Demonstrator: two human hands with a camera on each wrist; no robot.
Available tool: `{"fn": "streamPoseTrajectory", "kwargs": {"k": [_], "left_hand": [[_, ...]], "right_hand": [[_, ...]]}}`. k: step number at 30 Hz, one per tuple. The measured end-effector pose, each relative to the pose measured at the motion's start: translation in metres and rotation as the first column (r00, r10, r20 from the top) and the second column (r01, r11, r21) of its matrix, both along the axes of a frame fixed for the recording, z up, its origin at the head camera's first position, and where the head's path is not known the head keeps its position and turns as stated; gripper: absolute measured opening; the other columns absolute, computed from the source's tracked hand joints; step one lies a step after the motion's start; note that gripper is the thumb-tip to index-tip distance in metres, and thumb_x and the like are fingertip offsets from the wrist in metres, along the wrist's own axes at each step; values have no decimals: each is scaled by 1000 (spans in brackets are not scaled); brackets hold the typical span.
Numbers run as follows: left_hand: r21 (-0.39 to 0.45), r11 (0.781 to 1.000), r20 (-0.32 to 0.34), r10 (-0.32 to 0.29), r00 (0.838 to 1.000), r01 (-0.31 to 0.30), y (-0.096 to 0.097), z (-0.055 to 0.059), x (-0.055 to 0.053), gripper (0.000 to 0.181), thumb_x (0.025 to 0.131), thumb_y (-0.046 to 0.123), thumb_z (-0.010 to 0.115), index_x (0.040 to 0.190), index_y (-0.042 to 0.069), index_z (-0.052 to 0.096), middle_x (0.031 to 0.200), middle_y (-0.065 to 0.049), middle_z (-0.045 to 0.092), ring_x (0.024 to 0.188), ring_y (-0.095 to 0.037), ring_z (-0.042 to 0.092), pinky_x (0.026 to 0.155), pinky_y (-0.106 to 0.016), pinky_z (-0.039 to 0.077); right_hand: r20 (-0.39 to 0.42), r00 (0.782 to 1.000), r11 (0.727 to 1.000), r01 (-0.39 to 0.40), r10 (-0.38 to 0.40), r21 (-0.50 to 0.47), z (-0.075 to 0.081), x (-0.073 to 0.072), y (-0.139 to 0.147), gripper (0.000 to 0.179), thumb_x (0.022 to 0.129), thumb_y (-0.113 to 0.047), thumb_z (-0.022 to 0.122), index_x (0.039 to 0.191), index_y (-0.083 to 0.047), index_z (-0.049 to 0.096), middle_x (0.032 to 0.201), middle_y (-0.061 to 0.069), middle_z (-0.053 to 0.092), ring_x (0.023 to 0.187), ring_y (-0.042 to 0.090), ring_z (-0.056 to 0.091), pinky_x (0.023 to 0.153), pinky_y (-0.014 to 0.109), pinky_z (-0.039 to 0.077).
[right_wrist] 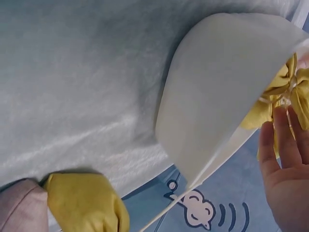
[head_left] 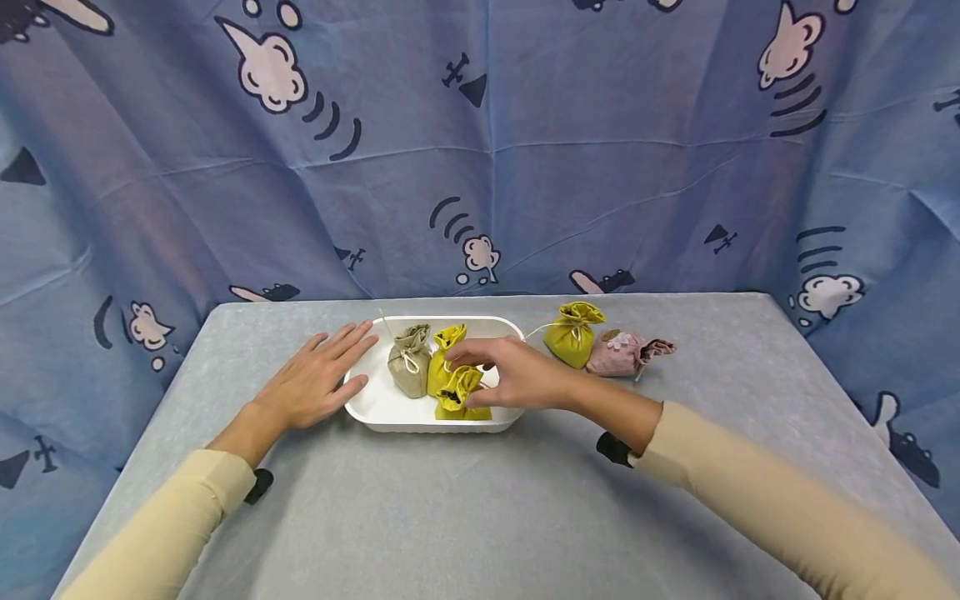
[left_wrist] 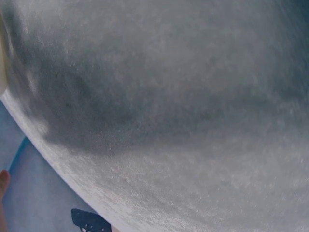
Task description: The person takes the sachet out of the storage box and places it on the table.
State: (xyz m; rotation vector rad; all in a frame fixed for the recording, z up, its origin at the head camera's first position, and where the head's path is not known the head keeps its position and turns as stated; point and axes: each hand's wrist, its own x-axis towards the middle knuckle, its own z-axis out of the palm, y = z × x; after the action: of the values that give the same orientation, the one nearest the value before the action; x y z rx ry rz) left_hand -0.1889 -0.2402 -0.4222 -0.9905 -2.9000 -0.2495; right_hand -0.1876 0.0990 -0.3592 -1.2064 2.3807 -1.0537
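Note:
My right hand [head_left: 517, 371] reaches into a white tray [head_left: 405, 417], its thumb and fingers around the gathered neck of the front yellow drawstring pouch [head_left: 461, 396]. In the right wrist view, the fingers [right_wrist: 282, 140] lie against yellow cloth. A second yellow pouch [head_left: 438, 371] stands just behind, partly covered by the fingertips. Left of these a beige-green pouch [head_left: 408, 367] with a white cord bow is upright in the tray. My left hand [head_left: 318, 379] rests with fingers extended at the tray's left rim, holding nothing.
To the tray's right, another yellow pouch [head_left: 570, 337] stands on the grey cloth-covered table [head_left: 420, 517]. A pink pouch [head_left: 618, 354] lies on its side against it. A white cord [right_wrist: 166, 208] stretches near the tray's rim. Behind the table hangs a blue patterned curtain [head_left: 390, 167].

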Motion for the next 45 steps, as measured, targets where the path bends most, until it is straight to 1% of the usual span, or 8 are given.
{"fn": "streamPoseTrajectory", "kwargs": {"k": [3, 8, 13, 17, 21, 29, 39, 45], "left_hand": [[4, 1000, -1, 1, 1000, -1, -1, 0, 0, 63, 103, 41, 45, 157, 11, 31, 165, -6, 20, 149, -33, 23, 113, -62, 23], [9, 1000, -10, -2, 1000, 2, -1, -1, 0, 63, 103, 41, 45, 157, 12, 31, 165, -6, 21, 149, -33, 23, 113, -62, 24], [13, 1000, -13, -5, 1000, 6, -1, -2, 0, 63, 103, 41, 46, 157, 11, 32, 165, -6, 21, 149, -33, 24, 113, -62, 24], [17, 1000, -10, -5, 1000, 5, -1, -2, 0, 63, 103, 40, 46, 157, 11, 32, 165, -5, 20, 149, -33, 24, 113, -61, 23], [17, 1000, -12, -5, 1000, 5, -1, -2, 0, 63, 103, 40, 46, 157, 11, 32, 165, -5, 20, 149, -33, 24, 113, -62, 24], [15, 1000, -5, -1, 1000, 1, -1, -1, 0, 63, 103, 41, 46, 157, 11, 32, 165, -5, 20, 149, -32, 23, 113, -61, 24], [21, 1000, 2, 0, 1000, 0, 0, -1, 0, 63, 103, 41, 45, 157, 12, 31, 165, -5, 20, 149, -32, 22, 114, -61, 23], [16, 1000, 3, 3, 1000, -3, 0, -1, 0, 63, 103, 41, 45, 157, 12, 30, 165, -5, 20, 149, -32, 22, 114, -61, 23]], "right_hand": [[6, 1000, 1000, -9, 9, 21, -2, 1, -3, 59, 80, -7, 82, 134, -3, 59, 124, 9, 69, 118, 19, 63, 100, 36, 49], [32, 999, 998, 0, -3, 66, -2, 3, -6, 60, 81, -5, 80, 136, -5, 57, 127, 8, 67, 121, 20, 61, 103, 38, 46], [27, 1000, 994, 7, -10, 106, -5, 3, -8, 59, 82, -6, 80, 137, -7, 57, 128, 6, 66, 123, 22, 60, 106, 40, 45], [17, 1000, 990, 19, -22, 143, -7, 4, -9, 58, 83, -7, 80, 137, -8, 58, 130, 5, 65, 122, 22, 59, 104, 41, 46], [16, 999, 986, 34, -37, 166, -8, 4, -10, 54, 84, -5, 77, 135, -10, 59, 130, 4, 64, 118, 22, 60, 101, 42, 48], [25, 997, 985, 66, -71, 161, -10, 5, -9, 52, 84, 1, 73, 133, -10, 61, 129, 3, 65, 115, 23, 63, 98, 41, 50], [-20, 997, 987, 77, -75, 142, -6, 3, -7, 48, 86, -4, 76, 132, -10, 62, 129, 4, 66, 113, 21, 64, 97, 40, 51], [-69, 995, 991, 81, -74, 107, 1, 2, -5, 49, 85, -4, 77, 131, -8, 63, 126, 6, 67, 105, 20, 65, 91, 38, 53]]}}
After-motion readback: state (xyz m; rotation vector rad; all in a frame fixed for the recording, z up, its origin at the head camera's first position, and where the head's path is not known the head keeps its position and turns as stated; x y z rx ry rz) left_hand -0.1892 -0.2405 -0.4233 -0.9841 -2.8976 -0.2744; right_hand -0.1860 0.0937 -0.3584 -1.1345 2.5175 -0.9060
